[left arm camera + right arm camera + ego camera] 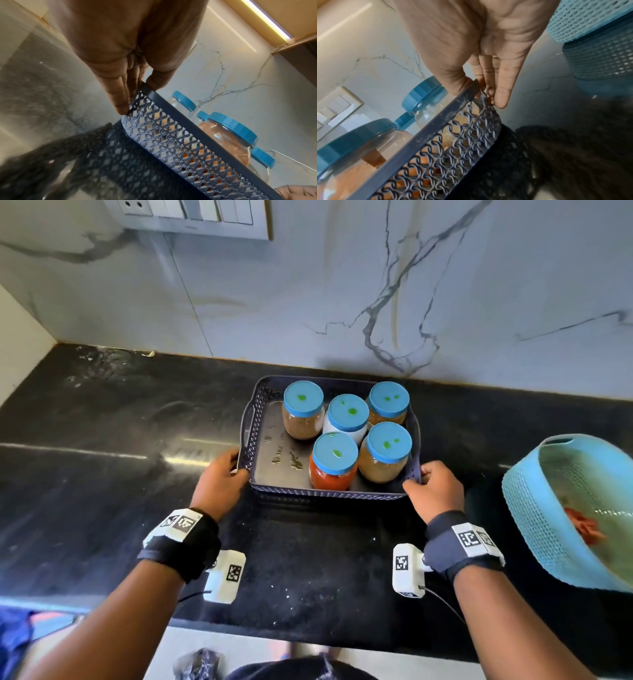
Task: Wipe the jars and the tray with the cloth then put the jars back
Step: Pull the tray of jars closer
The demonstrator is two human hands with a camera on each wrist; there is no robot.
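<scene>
Both hands pinch the dark lattice tray (247,426) at its near corners, left hand (221,475) and right hand (436,484) equally close; five blue-lidded jars (346,422) stand inside, crowding its right side, on the black counter (102,422).

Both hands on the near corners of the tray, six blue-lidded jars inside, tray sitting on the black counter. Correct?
Not quite: the head view shows five blue-lidded jars in the tray, not six, the nearest being the red-filled jar. The rest holds: the left hand and the right hand grip its near corners, and it sits on the black counter.
</scene>
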